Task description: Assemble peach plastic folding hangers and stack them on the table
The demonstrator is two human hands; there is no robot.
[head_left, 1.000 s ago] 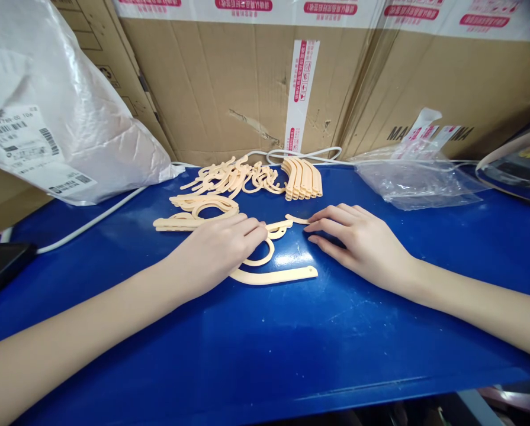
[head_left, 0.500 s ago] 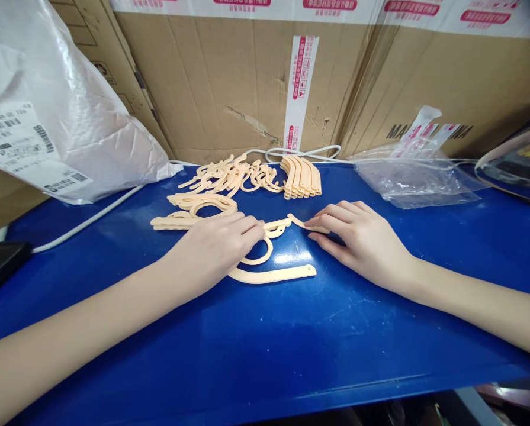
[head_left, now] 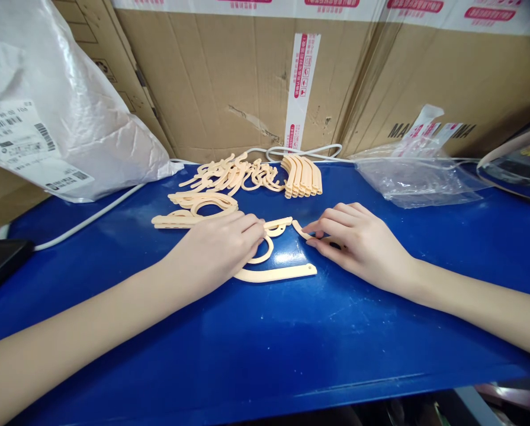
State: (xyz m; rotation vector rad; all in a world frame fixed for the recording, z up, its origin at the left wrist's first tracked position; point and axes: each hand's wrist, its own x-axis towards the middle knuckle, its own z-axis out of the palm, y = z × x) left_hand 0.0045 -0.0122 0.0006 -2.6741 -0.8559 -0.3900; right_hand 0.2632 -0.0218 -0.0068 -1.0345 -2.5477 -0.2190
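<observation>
Peach plastic hanger parts lie on a blue table (head_left: pixel 269 343). My left hand (head_left: pixel 215 248) rests palm down, fingers together, pressing a hook-shaped piece (head_left: pixel 278 226) near its ring. A long curved arm piece (head_left: pixel 278 273) lies just below that hand. My right hand (head_left: pixel 362 242) has its fingers curled around a short curved piece (head_left: pixel 301 230), whose free end points toward the left hand's piece. The two pieces nearly meet between my hands.
A loose heap of parts (head_left: pixel 229 174) and a neat stack of curved pieces (head_left: pixel 302 176) sit behind. A white plastic bag (head_left: pixel 55 118) is at the left, clear bags (head_left: pixel 416 177) at the right, cardboard boxes (head_left: pixel 247 77) behind, a white cable (head_left: pixel 87 222) and a dark device (head_left: pixel 0 260) at the far left.
My right hand has picked up the short curved piece and drawn it slightly toward me and to the right. The left hand has barely moved.
</observation>
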